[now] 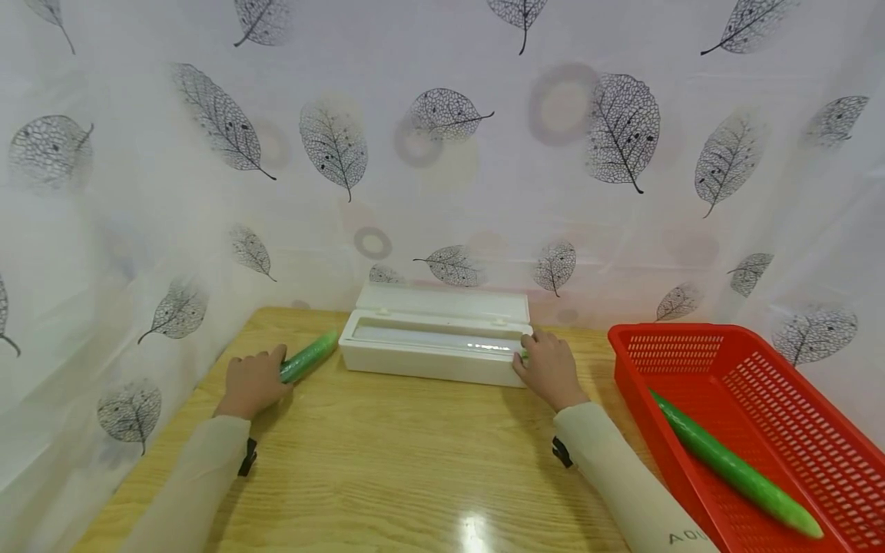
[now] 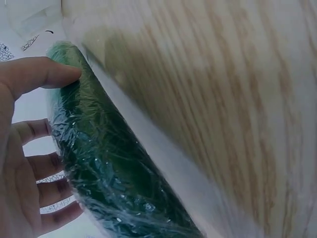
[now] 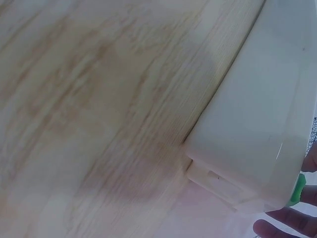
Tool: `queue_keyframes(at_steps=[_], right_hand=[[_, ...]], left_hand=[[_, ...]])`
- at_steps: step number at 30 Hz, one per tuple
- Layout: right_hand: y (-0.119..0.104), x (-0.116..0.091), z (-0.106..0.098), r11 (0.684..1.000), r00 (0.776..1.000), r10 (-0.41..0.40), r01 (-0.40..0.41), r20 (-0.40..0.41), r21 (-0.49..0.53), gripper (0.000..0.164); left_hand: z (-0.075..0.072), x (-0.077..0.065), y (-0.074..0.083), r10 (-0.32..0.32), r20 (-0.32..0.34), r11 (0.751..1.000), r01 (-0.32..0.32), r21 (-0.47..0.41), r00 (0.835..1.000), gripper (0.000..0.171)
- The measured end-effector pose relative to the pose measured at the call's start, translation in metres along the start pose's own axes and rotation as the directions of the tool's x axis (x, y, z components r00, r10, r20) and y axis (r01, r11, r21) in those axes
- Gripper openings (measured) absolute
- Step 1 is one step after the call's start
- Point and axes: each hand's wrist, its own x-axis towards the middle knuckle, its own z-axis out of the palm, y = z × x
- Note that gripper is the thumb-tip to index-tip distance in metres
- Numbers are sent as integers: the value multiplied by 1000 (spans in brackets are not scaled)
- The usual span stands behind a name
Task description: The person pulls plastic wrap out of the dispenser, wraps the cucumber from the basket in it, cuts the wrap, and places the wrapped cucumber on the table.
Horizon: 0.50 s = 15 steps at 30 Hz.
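My left hand grips a green cucumber, thumb laid along one side and four fingers bent against the other, closed only as far as the thickness between them allows. Crinkled clear film covers the cucumber in my grasp and catches the light in small creases. It slants away from me over the left part of the wooden table, its far tip just beside the left end of a long white box; I cannot tell whether tip and box touch.

My right hand is at the other end of that box. Thumb and fingers bend around the corner there, nearly closed, and pinch a small green piece that shows between them.

The box lies crosswise at the back of the table, its lid swung up and leaning back, with a pale, shiny roll lengthwise inside. To my right is a red basket with slotted walls; a second cucumber lies slantwise in it, near the wall closest to my arm. Pale sleeves cover both my forearms, and behind everything hangs a white curtain printed with dark skeleton leaves.
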Motion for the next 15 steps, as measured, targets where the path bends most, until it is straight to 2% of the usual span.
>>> queue_keyframes(at_steps=[4, 15], right_hand=[[-1, 0, -1, 1000, 1000, 5, -5, 13, 1, 23], [-1, 1, -4, 1000, 999, 14, -14, 33, 14, 22]], left_hand=[[-1, -2, 2, 0, 26, 1000, 0, -4, 1000, 59], [-4, -6, 5, 4, 20, 1000, -4, -11, 1000, 59]])
